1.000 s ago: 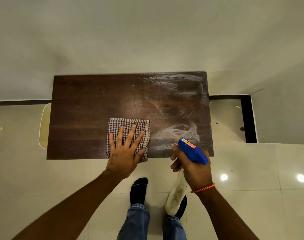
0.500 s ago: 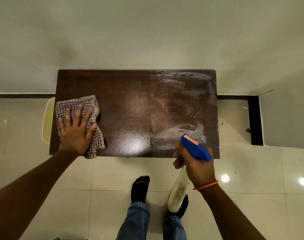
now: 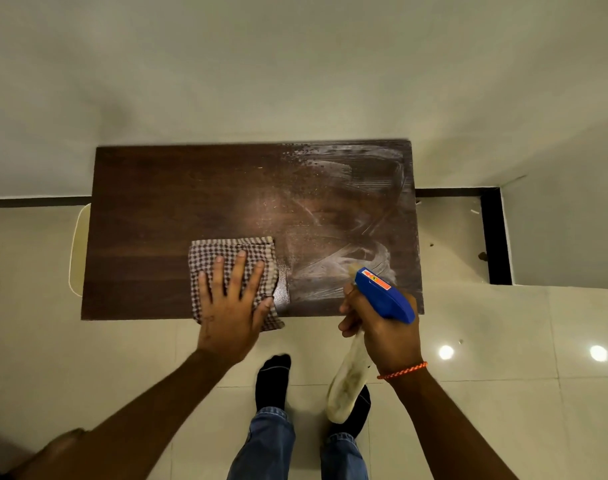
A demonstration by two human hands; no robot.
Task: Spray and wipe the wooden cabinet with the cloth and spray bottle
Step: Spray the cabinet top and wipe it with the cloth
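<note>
Left hand (image 3: 231,306) lies flat, fingers spread, pressing the cloth (image 3: 231,259) on the cabinet (image 3: 150,220); right hand (image 3: 387,329) has its grip closed round the spray bottle (image 3: 382,297).

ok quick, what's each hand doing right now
Left hand: open, flat, pressing the cloth on the cabinet.
Right hand: closed around the spray bottle.

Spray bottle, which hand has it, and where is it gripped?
The right hand holds the spray bottle around its neck, just under the blue trigger head. The left hand only presses flat on the checked cloth.
</note>
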